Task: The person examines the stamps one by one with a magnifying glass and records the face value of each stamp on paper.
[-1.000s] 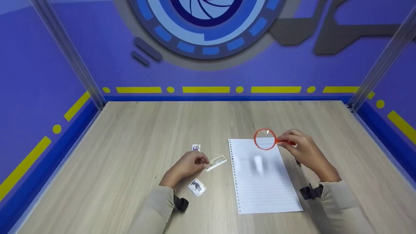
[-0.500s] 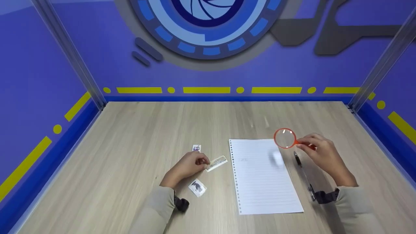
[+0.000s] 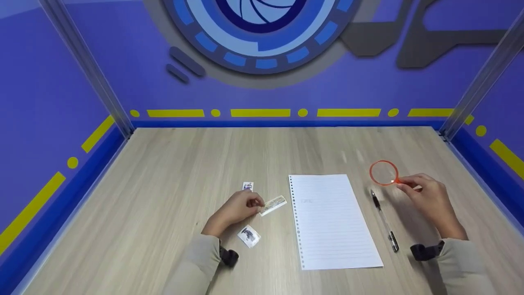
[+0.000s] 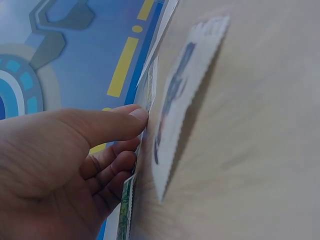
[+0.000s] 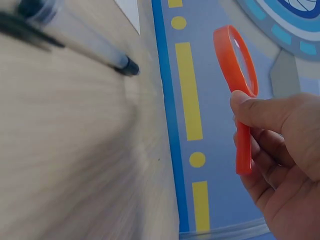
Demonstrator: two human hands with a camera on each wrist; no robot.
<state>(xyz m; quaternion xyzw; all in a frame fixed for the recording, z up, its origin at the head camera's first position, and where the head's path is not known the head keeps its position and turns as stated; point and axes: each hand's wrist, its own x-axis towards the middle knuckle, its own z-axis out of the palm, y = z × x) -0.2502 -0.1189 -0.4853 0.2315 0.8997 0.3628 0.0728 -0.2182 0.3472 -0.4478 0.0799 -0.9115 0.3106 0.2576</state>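
My left hand (image 3: pixel 237 208) is low over the table, its thumb and forefinger pinching the left end of a long postage stamp (image 3: pixel 274 205). Nearer to me lies a white stamp with a dark picture (image 3: pixel 249 236); its perforated edge shows large in the left wrist view. Beyond the hand, a third small stamp (image 3: pixel 247 186) is partly covered by the knuckles. Off to the right, my right hand (image 3: pixel 432 203) holds an orange magnifying glass (image 5: pixel 243 142) by its handle, raised above the table. In the right wrist view the thumb presses the handle just below the ring.
A sheet of lined, hole-punched paper (image 3: pixel 335 233) with faint marks near its upper left lies between the hands. Along its right side lies a clear pen with black ends (image 3: pixel 385 221). Blue printed panels (image 3: pixel 262 98) wall the table at the back and both sides.
My right hand has carried the magnifying glass rightward, from over the paper to beyond its right edge, uncovering the pen. The left hand has stayed in place on the long stamp.
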